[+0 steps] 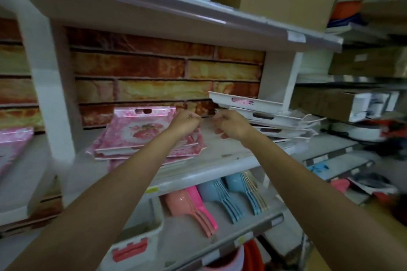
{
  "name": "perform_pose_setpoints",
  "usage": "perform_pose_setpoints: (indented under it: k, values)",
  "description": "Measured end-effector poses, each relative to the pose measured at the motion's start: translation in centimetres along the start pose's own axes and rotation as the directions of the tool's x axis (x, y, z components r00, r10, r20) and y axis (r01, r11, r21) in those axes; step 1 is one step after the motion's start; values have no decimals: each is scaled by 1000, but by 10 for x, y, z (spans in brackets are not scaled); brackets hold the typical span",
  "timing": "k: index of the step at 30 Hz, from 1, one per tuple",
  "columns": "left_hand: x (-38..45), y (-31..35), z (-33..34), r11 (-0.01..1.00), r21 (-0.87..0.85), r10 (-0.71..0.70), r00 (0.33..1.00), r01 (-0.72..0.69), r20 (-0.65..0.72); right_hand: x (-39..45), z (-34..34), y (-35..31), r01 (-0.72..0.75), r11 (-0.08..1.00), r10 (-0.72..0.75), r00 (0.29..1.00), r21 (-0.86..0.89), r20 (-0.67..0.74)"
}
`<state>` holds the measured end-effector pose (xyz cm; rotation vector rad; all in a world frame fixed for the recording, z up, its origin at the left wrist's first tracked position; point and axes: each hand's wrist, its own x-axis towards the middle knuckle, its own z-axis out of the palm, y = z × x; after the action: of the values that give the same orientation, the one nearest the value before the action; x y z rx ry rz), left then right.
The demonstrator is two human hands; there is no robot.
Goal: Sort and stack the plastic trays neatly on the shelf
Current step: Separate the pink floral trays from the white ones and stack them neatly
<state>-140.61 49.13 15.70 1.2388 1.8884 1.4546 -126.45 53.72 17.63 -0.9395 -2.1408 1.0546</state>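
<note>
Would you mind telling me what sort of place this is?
Probably a housewares shop: price-label strips on the shelf edge, stacked pink floral trays, and rows of identical plastic scoops below.

right shelves (363,138) blurred; forearm hides pink trays (123,136).
</note>
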Motion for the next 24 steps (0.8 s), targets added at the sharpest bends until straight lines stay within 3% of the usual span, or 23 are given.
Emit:
perform_pose_setpoints:
  k: [9, 16, 18, 24]
  values:
    - [92, 35, 46, 996, 60, 67, 997, -65, -37, 65, -77, 39, -1, 992, -20, 985, -124, -168]
    - [177, 54, 71, 998, 51, -15, 986, 24, -168, 137, -148, 61, -64, 974, -10, 946, -218, -324]
    - [195, 51, 75, 999, -15, -41, 989, 39, -145, 158, -162, 72, -152, 966, 62, 921, -210, -384]
    - [235, 38, 85, 967, -191, -171, 985, 168, 0, 195, -183, 111, -448, 859, 364, 875, -250, -319]
